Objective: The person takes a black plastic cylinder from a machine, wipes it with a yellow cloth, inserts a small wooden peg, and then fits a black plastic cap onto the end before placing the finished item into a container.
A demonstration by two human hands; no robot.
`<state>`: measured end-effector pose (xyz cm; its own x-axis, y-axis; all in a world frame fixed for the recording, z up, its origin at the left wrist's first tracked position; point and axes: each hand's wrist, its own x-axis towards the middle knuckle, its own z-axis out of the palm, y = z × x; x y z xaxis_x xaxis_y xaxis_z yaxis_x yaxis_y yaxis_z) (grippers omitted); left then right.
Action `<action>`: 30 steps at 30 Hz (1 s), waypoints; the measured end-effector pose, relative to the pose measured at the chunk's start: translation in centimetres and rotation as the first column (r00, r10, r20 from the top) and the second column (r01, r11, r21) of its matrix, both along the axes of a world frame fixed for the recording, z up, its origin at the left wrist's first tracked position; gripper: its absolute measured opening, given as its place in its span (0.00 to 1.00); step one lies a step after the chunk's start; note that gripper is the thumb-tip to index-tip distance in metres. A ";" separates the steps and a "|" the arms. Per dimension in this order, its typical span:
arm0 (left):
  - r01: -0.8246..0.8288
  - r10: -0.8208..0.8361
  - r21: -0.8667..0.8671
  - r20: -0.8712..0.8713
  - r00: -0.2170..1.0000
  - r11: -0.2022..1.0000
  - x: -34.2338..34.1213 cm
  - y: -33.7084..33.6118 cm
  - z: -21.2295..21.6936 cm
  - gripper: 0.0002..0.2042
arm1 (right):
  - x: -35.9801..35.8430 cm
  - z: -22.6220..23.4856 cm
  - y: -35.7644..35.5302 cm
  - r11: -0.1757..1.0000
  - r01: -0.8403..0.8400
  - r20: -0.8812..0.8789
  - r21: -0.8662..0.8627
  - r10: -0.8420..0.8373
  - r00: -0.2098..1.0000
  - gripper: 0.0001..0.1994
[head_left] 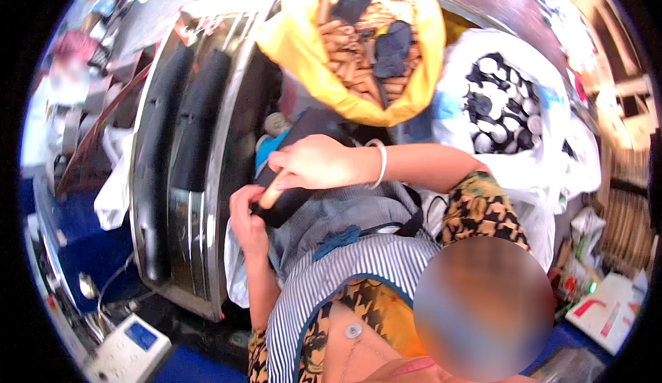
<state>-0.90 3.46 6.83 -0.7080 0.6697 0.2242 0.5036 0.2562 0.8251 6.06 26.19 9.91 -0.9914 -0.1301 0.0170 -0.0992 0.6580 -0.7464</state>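
Note:
My right hand (pixel 314 162), with a white band at the wrist, is closed round a short tan tube (pixel 272 194) above my lap. My left hand (pixel 248 219) pinches the tube's lower end, where a small dark part shows beside the fingers; its kind I cannot make out. Both hands are close together, right of a metal-framed machine with long black rollers (pixel 200 117). Beyond them stands an open yellow sack (pixel 431 59) full of similar tan tubes, with dark pieces lying on top.
A white plastic bag (pixel 455 72) with many black-and-white round pieces (pixel 507 103) stands to the right of the sack. Stacked cardboard (pixel 624 217) lies at far right. A white box with a blue panel (pixel 131 348) is at lower left. The machine's metal edge runs beside my left arm.

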 end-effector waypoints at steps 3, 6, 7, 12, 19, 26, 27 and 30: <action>-0.016 -0.092 -0.269 -0.385 0.918 0.963 0.9 0.8 2.2 0.18 | 2.3 0.9 2.7 0.887 0.336 -0.419 0.316 -0.188 0.888 0.17; -0.242 0.166 -0.306 -0.254 0.953 0.921 -0.8 -2.0 0.9 0.15 | 6.0 -0.2 7.0 0.673 0.713 -0.628 0.196 -0.473 0.619 0.09; -0.338 0.290 -0.274 -0.202 0.936 0.901 -1.9 -2.8 0.1 0.13 | 7.8 -2.0 10.0 0.558 0.794 -0.666 0.241 -0.500 0.554 0.06; -0.653 0.579 -0.149 0.634 0.513 0.742 -7.1 -6.5 -2.6 0.15 | 22.8 -14.2 23.5 -0.024 0.966 -0.364 0.258 -0.928 0.074 0.08; -0.839 -0.299 -0.099 0.907 -0.298 0.535 -8.4 -16.1 -10.9 0.18 | 33.3 -21.3 27.1 0.214 0.651 0.162 0.728 -0.977 0.140 0.11; -0.845 -0.537 0.079 0.803 -0.260 0.528 -6.8 -16.4 -9.8 0.19 | 38.7 -20.2 25.8 0.288 0.484 0.342 0.826 -0.939 -0.026 0.21; -0.853 -0.512 0.059 0.820 -0.255 0.519 -6.0 -16.2 -9.3 0.19 | 38.8 -20.0 25.6 0.316 0.447 0.366 0.837 -0.930 -0.027 0.23; -0.875 -0.475 -0.037 0.828 -0.297 0.482 -4.0 -15.6 -8.6 0.22 | 41.3 -20.7 25.7 0.461 0.435 0.490 0.774 -0.870 0.049 0.23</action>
<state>-4.94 -12.14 -1.73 -0.4615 0.4945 -0.7366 -0.6886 -0.7231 -0.0540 47.34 51.90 -10.78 -0.1206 0.8057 -0.5799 0.9525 0.2585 0.1612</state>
